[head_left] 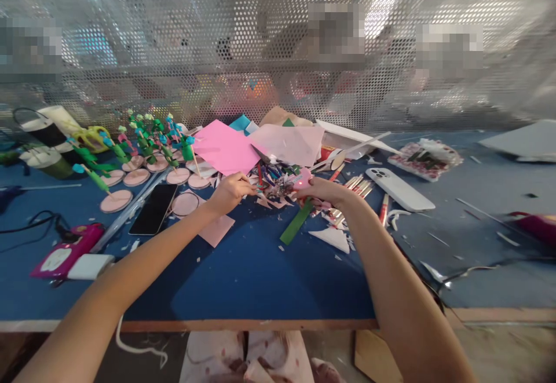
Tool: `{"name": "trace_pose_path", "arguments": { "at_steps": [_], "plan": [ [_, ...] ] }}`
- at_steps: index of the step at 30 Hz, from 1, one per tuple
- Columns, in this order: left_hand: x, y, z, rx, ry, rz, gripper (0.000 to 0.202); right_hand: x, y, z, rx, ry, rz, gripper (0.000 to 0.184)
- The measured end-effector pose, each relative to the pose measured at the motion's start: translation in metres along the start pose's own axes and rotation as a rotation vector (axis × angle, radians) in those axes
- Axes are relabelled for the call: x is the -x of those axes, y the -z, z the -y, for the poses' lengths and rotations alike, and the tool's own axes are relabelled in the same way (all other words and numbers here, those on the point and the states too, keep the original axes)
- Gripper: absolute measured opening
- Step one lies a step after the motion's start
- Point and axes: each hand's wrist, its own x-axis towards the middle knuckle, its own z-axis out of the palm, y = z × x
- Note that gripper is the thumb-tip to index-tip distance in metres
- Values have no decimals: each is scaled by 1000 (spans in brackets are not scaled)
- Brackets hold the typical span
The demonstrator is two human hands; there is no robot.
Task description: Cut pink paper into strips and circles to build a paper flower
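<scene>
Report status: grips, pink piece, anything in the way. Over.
Left grip at left edge of scrap pile, hold unclear. Right grip at pink piece, hold unclear. Pile crowds between; green strip near right grip.

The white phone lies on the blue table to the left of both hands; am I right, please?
Not quite: the head view shows the white phone on the blue table to the right of the left hand and right hand.

Both hands (234,190) (325,192) forward (forearms (158,258) bare)
</scene>
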Motion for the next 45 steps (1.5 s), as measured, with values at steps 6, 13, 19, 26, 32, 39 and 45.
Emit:
{"name": "trace_pose_path", "arguments": {
  "at_steps": [6,13,19,26,32,39,45],
  "plan": [
    [-4,-2,-9,-53,9,115,33,-2,1,-3,-17,17,15,30],
    [-4,-2,-16,-150,-65,96,29,-2,1,-4,-3,14,-10,25],
    [-4,0,-17,-200,-77,54,33,-1,2,-3,-7,9,10,26],
    [-4,3,-19,-74,75,-50,31,12,3,6,-9,-7,11,29],
    [-5,0,-16,-84,158,-274,21,16,11,4,-41,56,23,31],
    [-3,2,-15,-108,211,-318,18,21,21,-1,-80,119,114,39],
    [-4,4,-20,-99,301,-287,17,25,24,-5,-177,249,241,33]
  ]
}}
